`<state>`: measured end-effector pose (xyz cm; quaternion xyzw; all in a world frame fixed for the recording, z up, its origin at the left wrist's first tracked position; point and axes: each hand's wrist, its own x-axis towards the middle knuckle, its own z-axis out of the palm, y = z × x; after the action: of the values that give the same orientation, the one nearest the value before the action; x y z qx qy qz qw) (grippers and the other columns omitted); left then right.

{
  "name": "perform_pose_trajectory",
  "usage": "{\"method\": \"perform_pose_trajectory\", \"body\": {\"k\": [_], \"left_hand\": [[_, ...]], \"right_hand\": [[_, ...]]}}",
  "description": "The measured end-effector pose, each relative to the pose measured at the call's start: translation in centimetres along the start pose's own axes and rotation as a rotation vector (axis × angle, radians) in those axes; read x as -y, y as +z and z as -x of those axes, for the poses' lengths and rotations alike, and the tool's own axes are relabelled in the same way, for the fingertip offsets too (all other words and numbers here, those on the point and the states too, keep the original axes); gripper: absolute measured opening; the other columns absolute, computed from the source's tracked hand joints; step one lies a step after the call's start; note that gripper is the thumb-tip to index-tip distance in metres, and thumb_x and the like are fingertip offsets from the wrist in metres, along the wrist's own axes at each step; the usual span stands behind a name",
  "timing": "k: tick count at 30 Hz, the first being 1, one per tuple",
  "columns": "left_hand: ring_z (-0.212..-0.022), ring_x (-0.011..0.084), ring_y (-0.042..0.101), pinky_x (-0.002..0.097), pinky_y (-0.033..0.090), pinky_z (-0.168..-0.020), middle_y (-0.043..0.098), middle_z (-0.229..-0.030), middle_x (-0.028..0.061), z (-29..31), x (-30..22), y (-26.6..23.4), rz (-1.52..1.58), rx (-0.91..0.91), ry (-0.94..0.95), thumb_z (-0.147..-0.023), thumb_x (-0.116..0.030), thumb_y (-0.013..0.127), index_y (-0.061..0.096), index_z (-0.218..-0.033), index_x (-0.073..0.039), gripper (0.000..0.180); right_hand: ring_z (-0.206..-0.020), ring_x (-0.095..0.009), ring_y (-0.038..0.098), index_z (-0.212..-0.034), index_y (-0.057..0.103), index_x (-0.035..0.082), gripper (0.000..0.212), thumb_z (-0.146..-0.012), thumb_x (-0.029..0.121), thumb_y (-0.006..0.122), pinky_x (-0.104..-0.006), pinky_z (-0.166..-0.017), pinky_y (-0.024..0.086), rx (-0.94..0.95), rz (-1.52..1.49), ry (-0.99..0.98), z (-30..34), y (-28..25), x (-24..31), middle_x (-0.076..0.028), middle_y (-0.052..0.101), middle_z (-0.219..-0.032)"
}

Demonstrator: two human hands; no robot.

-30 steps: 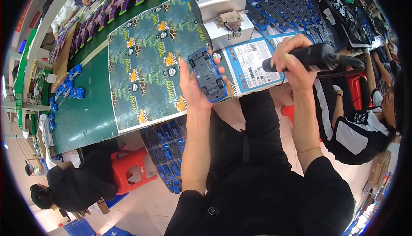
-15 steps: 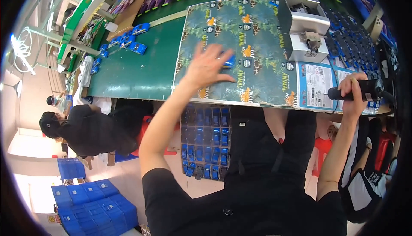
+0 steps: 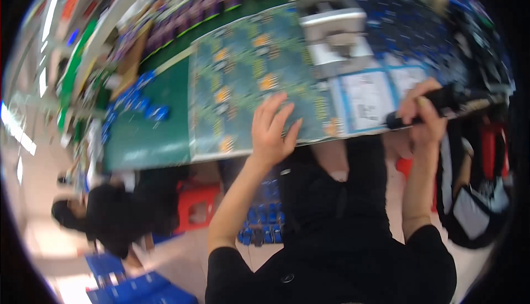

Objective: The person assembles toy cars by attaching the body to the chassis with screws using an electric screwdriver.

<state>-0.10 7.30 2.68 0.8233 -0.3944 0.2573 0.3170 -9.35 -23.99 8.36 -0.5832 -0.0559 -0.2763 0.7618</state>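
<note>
A blurred view down from the head onto a green workbench (image 3: 143,138); the person's left hand (image 3: 273,133) lies with fingers spread and open, palm down, on the near edge of a large patterned mat (image 3: 248,77) printed with orange and dark shapes; nothing is visibly held under it, though the blur hides whatever the palm may cover; the right hand (image 3: 422,113) is closed in a fist around a black electric screwdriver (image 3: 441,102), held off the near right corner of the bench; the tool's long axis runs roughly left to right, its tip end pointing left toward a white sheet with a blue border (image 3: 367,102) lying at the mat's right edge; the sheet sits between the two hands, nearer the right hand; a grey boxy fixture (image 3: 334,33) stands beyond the sheet toward the far edge; small blue parts (image 3: 141,105) are scattered on the bare left part of the bench, well apart from the left hand; another person in dark clothes sits at lower left near a red stool (image 3: 196,207).
</note>
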Motion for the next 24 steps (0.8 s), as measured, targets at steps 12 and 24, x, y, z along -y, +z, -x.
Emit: {"method": "perform_pose_trajectory", "body": {"k": [12, 24], "left_hand": [[-0.074, 0.0401, 0.068, 0.0464, 0.052, -0.068, 0.069, -0.084, 0.0213, -18.7, -15.7, 22.2, 0.356, 0.248, -0.315, -0.09, -0.026, 0.067, 0.064, -0.107, 0.002, 0.033], [-0.089, 0.032, 0.07, 0.0396, 0.054, -0.079, 0.07, -0.1, 0.0199, -20.0, -20.6, 29.4, 0.545, 0.207, -0.488, -0.072, -0.039, 0.086, 0.055, -0.11, 0.008, 0.067]], "right_hand": [[-0.062, -0.008, 0.057, -0.085, 0.065, 0.0, 0.031, -0.068, 0.01, 0.09, -0.0224, -0.056, 0.043, 0.166, -0.087, 0.245, 4.6, -5.7, 8.5, -0.003, 0.062, -0.071], [-0.054, -0.012, 0.058, -0.085, 0.059, -0.002, 0.037, -0.065, 0.009, 0.088, -0.0226, -0.05, 0.045, 0.157, 0.05, 0.063, 4.2, -6.7, 8.2, -0.007, 0.06, -0.064]]}}
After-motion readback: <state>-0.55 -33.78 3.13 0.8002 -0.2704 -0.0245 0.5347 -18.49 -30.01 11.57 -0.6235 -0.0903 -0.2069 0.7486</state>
